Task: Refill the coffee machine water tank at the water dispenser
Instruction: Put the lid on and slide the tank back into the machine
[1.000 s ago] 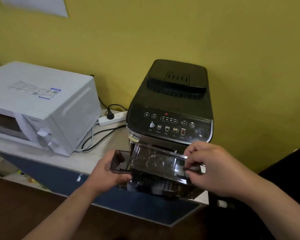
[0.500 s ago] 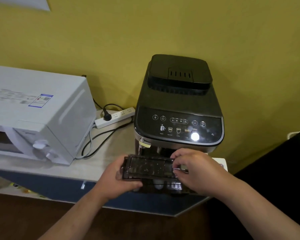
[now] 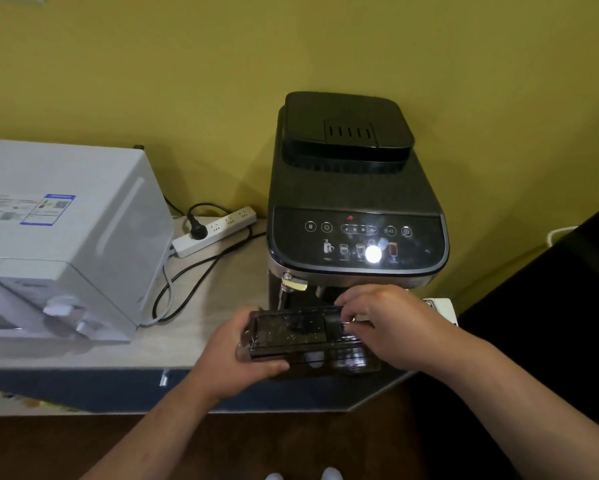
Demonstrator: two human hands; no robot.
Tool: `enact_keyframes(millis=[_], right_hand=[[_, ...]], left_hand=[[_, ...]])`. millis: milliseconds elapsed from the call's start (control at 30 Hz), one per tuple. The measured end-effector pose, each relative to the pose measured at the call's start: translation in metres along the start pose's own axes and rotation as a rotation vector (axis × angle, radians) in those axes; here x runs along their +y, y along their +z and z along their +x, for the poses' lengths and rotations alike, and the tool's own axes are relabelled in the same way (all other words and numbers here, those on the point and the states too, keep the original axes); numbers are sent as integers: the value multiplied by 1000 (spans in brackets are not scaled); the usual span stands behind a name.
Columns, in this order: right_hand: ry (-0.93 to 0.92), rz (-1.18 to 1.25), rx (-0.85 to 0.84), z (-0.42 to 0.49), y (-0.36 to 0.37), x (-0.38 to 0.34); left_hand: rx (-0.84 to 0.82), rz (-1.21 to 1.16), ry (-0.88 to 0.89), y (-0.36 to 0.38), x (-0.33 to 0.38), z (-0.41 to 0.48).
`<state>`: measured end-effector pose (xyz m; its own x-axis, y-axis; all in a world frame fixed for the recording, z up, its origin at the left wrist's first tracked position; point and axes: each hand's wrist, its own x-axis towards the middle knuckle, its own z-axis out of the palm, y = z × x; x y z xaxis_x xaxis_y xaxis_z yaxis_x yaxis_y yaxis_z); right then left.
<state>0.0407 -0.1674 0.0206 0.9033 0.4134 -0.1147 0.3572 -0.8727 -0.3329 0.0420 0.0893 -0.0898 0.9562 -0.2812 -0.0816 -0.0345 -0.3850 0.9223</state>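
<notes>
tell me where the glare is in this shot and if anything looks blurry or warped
Head view: a bright white glare spot on the coffee machine control panel hides one drink icon; the microwave at the left edge is soft and stretched by the wide lens; both hands are fairly sharp.

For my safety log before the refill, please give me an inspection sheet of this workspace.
Surface: beige counter with a dark blue front edge.
Job's things: dark clear tank held level at the front of the coffee machine; a red light shows on its panel; no dispenser in view.
Clutter: white oven to the left.
Hands: left hand grips the tank's left end; right hand pinches its top right.
Cables: power strip with one black plug; cords lie loose on the counter.
Surroundings: yellow wall; dark furniture at right.
</notes>
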Motion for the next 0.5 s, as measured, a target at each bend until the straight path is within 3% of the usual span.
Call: enact_keyframes(millis=[500], right_hand=[[-30,23,42,-6,12,-3]], left_hand=[[-50,-82,23,-2,7,-1]])
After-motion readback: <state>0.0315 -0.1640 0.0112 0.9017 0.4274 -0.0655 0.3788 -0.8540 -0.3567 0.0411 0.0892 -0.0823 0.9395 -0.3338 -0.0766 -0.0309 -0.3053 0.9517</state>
